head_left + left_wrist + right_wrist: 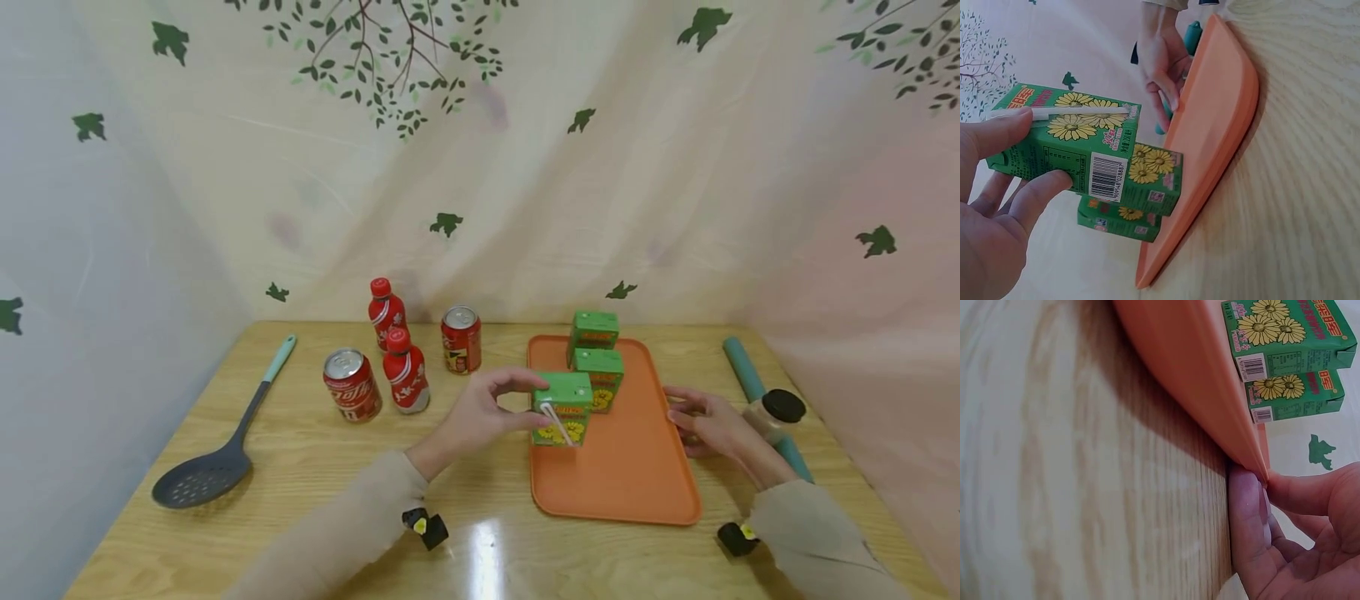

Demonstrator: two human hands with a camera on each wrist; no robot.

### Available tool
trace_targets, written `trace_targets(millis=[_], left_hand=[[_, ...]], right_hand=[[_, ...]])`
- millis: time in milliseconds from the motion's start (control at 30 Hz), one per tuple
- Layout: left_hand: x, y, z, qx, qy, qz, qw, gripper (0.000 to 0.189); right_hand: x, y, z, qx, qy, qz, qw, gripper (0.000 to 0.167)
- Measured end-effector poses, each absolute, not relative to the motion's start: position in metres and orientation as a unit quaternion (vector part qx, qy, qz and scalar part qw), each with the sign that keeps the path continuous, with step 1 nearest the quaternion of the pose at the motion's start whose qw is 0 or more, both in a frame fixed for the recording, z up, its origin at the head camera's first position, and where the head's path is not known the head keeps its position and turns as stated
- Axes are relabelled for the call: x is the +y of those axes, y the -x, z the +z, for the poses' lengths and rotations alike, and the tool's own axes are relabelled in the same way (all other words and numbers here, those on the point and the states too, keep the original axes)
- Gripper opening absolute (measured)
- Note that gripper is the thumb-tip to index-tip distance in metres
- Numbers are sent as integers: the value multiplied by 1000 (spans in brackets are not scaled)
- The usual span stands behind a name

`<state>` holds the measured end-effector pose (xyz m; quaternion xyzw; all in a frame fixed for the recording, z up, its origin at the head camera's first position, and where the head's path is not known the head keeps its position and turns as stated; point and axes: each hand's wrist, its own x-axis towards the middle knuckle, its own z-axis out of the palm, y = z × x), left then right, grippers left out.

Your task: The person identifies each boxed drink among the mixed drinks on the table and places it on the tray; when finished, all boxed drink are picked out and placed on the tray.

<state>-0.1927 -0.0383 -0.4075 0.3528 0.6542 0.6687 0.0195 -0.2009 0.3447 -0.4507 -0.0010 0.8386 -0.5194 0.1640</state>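
Between the thumb and fingers of my left hand (480, 417) is a green juice carton (561, 410), with yellow flowers and a white straw on its side. In the head view it overlaps the left part of an orange tray (622, 483). Two matching green cartons stand on the tray behind it, a nearer carton (606, 385) and a farther carton (596, 327). My right hand (712, 427) pinches the tray's right rim. In the right wrist view its thumb (1304, 492) lies on the upper side of the rim, with a finger below.
Left of the tray stand two red cans, a near can (352, 387) and a far can (461, 342), and two red bottles, a front bottle (406, 375) and a back bottle (386, 313). A slotted skimmer (206, 477) lies far left. At right are a black-lidded jar (768, 417) and a teal rod (742, 367).
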Motion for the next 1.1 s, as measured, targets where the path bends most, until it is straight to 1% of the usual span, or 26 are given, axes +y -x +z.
trace_targets(millis=[167,367,600,1100], left_hand=[[-29,191,-417,667,-346,659,35,37],[-21,192,-428,682,-341,646,37,36],[-11,196,-437,677,-322,659,53,37],[8,197,-441,681,-325,652,76,36]], right_hand=[[345,201,-453,838,-2,-520,166,59],[345,201,-452,842,-1,-514,165,60],[345,201,-452,839,4,-518,167,60],[344,200,-451,837,-3,-521,163,58]])
